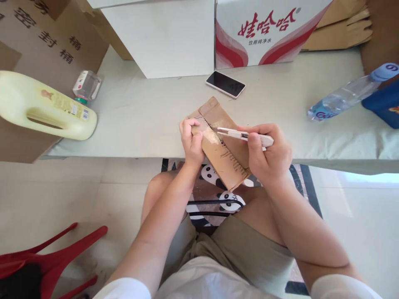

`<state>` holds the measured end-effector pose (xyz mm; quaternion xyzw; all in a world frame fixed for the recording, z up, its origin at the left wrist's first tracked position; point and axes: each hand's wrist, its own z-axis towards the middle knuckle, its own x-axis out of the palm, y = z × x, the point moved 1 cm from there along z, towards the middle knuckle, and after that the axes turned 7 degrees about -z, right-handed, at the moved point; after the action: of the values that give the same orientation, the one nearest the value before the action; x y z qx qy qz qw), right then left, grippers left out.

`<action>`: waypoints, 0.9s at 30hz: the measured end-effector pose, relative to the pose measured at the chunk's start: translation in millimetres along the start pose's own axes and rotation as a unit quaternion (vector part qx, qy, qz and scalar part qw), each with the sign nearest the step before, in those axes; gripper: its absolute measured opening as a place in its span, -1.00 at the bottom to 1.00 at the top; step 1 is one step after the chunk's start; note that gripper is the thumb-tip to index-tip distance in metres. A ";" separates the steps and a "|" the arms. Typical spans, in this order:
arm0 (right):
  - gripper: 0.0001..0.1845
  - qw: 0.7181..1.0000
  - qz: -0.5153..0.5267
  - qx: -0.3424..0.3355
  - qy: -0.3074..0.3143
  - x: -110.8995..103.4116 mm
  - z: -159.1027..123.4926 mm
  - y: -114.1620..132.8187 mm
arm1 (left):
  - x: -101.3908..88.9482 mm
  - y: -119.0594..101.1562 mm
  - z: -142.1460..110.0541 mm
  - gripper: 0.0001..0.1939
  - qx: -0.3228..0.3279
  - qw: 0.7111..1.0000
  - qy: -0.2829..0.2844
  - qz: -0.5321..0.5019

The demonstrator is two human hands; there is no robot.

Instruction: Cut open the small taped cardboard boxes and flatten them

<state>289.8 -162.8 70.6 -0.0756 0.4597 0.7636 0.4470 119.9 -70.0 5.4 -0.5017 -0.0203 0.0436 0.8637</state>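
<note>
A small brown cardboard box (229,160) is tilted over the table's front edge, with ragged cuts along its seam and a shiny patch of tape. My left hand (190,139) is closed on the box's left side, thumb on top. In my right hand (271,153) is a slim white utility knife (240,134), its tip pointing left over the seam. Whether the tip touches the cardboard, I cannot tell. Part of the box's right side is hidden behind my right hand.
On the cloth-covered table (140,120) lie a phone (226,84), a clear water bottle (346,97), a yellow jug (46,106) and a small clear bottle (87,86). Cartons (262,33) stand behind. A red stool (59,257) is at lower left.
</note>
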 end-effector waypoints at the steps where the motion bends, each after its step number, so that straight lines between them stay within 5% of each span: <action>1: -0.79 1.000 -0.001 0.000 0.002 0.0 0.0 0.1 | 0.2 -0.3 -0.1 -0.78 0.001 1.000 0.000 0.000; 8: -0.75 0.995 0.033 0.008 -0.097 2.7 -9.6 -3.2 | -0.6 0.5 -0.5 -0.78 0.006 1.000 0.001 0.002; 14: -0.79 1.000 0.012 0.012 -0.026 4.3 -6.3 -3.9 | -0.2 1.3 0.2 -0.72 0.011 1.000 0.002 0.000; 20: -0.73 0.991 0.042 -0.033 -0.126 1.8 -7.6 -3.2 | -0.5 -0.8 0.0 -0.81 -0.001 1.000 0.006 -0.004; 27: -0.74 1.000 0.027 0.005 0.009 -6.0 -13.4 -10.7 | -2.9 0.7 -0.1 -0.84 -0.011 1.000 0.008 -0.007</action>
<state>297.4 -174.9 59.4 -0.0679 0.4690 0.7724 0.4229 117.0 -70.0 4.8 -0.5118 -0.0170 0.0335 0.8583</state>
